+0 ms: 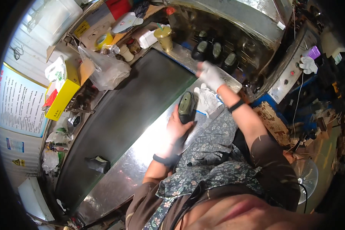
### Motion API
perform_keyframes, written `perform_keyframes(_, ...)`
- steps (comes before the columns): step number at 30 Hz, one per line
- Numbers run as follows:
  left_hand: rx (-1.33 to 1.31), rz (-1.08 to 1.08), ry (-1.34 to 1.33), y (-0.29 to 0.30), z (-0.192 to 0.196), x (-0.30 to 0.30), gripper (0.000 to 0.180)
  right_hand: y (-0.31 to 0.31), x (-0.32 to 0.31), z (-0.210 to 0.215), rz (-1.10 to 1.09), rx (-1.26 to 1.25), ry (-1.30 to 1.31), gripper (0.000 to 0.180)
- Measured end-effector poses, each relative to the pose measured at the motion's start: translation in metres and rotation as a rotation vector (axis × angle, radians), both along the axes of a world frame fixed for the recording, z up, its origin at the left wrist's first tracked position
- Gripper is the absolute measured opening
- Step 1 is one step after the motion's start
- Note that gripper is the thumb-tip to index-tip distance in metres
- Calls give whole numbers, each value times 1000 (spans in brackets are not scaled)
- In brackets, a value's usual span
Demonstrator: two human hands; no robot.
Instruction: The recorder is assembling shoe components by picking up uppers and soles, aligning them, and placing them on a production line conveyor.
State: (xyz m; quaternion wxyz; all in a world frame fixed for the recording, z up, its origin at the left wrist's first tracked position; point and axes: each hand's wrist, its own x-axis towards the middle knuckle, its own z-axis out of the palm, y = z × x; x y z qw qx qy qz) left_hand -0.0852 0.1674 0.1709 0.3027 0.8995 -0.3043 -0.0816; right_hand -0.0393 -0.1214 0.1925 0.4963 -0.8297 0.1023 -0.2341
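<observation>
My left hand [176,126], bare, is closed around a dark shoe [182,113] with a green last in its opening, held over the metal ledge. Farther off to the right, my right hand [211,76] wears a whitish glove that leaves some fingertips bare. It is beside several dark shoes on green lasts, closest to one dark shoe [200,50]; motion smears its fingers, so their grip is unclear. Below it, a loose white glove [207,100] lies on the ledge. Another dark shoe [98,165] sits on the black conveyor belt [115,103] at the left.
Behind the belt is a cluttered shelf with a yellow box [63,94], a clear plastic bag [105,71] and a lidded gold cup [164,38]. A metal control panel [285,82] stands at the right. A fan [304,178] is at the lower right.
</observation>
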Motion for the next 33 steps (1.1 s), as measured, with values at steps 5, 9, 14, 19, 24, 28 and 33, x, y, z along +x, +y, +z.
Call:
perform_keyframes(5,-413,106,511,11,0,10,80,112,-146,-38,206,300,249,62)
perform_keyframes(9,-915,75,962,-54,26,-47,62,131,-209,-30,75,751,60,91)
perform_keyframes(14,-787,-556,836,-86,98,-97,84,32,-306,88,70,1255,-132,94)
perform_keyframes(19,-530,-634,691,-45,57,-118,62,-82,-420,146,-557,233,-133,76)
perform_keyframes(24,-445,-291,880,7,1,-104,44,-191,-516,191,-1171,-435,243,73)
perform_keyframes(28,-537,-134,863,22,-7,-91,41,-254,-538,203,-1430,-495,545,71)
perform_keyframes(33,-488,-184,777,-6,3,-111,38,-317,-582,195,-1271,-335,510,78)
